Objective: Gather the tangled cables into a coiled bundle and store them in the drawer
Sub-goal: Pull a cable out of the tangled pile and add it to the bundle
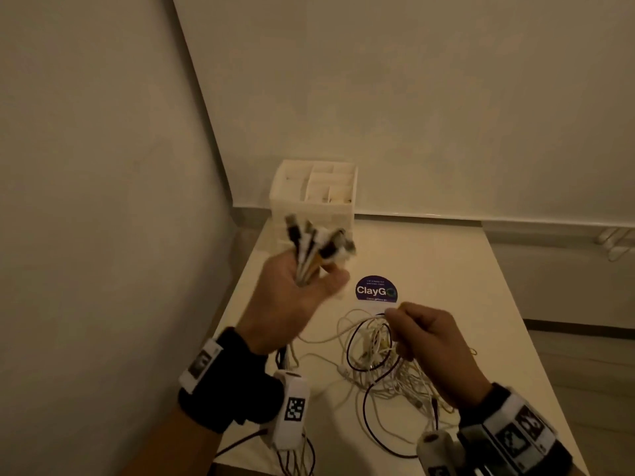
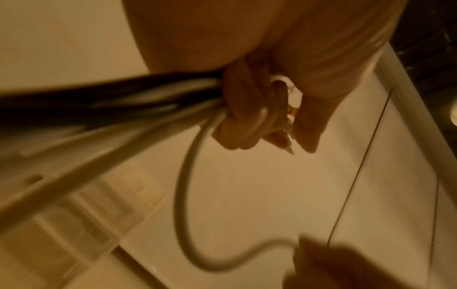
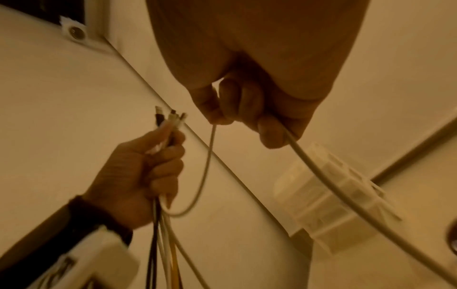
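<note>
Our left hand [image 1: 292, 297] squeezes a bunch of cable ends [image 1: 316, 242] up high. Our right hand [image 1: 426, 341] pinches one white cable [image 3: 329, 176] over the messy cables [image 1: 385, 372] on the table [image 1: 446, 269]. The drawer box [image 1: 314, 197] sits behind.

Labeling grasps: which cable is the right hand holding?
The white cable pinched by the right hand; it loops to the left hand, which grips the other cable ends bunched together.

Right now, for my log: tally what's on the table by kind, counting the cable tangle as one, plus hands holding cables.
Cable tangle: 1
Drawer organizer: 1
Round sticker: 1
Hands holding cables: 2, left hand, right hand
Total: 5
</note>
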